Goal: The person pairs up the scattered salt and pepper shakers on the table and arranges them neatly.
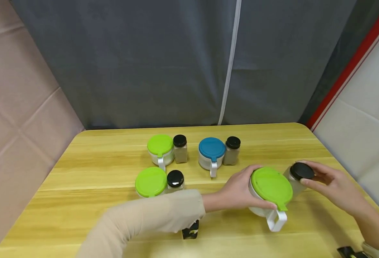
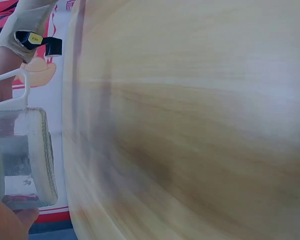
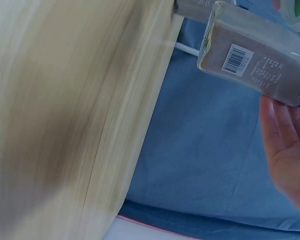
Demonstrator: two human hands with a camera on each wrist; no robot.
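My left hand [image 1: 241, 190] grips a clear jar with a green lid [image 1: 271, 186] and a white handle [image 1: 277, 220] at the right of the wooden table [image 1: 89, 208]. In the left wrist view the jar's clear wall [image 2: 25, 155] and a fingertip [image 2: 10, 220] show at the left edge. My right hand [image 1: 325, 182] holds a black-capped spice bottle [image 1: 300, 175] right beside that jar. The right wrist view shows the bottle's labelled side [image 3: 255, 60] above my palm [image 3: 290, 145]. I cannot tell whether either rests on the table.
Farther left stand two more green-lidded jars [image 1: 160, 148] [image 1: 150, 182] and a blue-lidded jar [image 1: 211, 153], each with a black-capped spice bottle [image 1: 180, 148] [image 1: 175, 180] [image 1: 232, 149] next to it. A grey curtain [image 1: 176, 64] hangs behind the table.
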